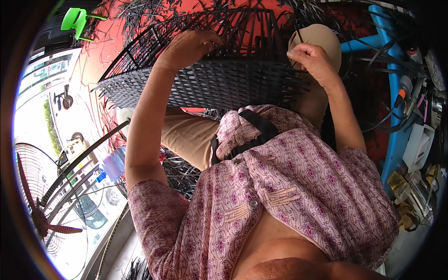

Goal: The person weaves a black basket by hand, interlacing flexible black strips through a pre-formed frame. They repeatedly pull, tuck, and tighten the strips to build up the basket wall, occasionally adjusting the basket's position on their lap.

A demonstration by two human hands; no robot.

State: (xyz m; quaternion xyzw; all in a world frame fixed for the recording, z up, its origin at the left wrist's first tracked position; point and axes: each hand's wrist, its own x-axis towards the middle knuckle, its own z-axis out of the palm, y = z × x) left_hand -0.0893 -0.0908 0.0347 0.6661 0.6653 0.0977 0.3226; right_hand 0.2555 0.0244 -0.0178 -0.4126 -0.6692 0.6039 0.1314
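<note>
A black woven piece (224,81) of flat plastic strips on a dark frame, perhaps a large basket, stands across my lap. Its near side is tightly woven, while bare strips and rods (252,30) show above and behind. My left hand (189,49) reaches over the upper edge of the weave with bent fingers; what lies between them is hidden among the dark strips. At the right end of the piece, my right hand (311,58) pinches a thin black strip (300,38) between thumb and forefinger, close to my knee.
Loose black strips litter the red floor (105,35). A green plastic chair (74,22) is at the far left, a standing fan (39,219) at the near left. To the right stand a blue frame (393,93), a tool with an orange part (402,93) and a white container (417,147).
</note>
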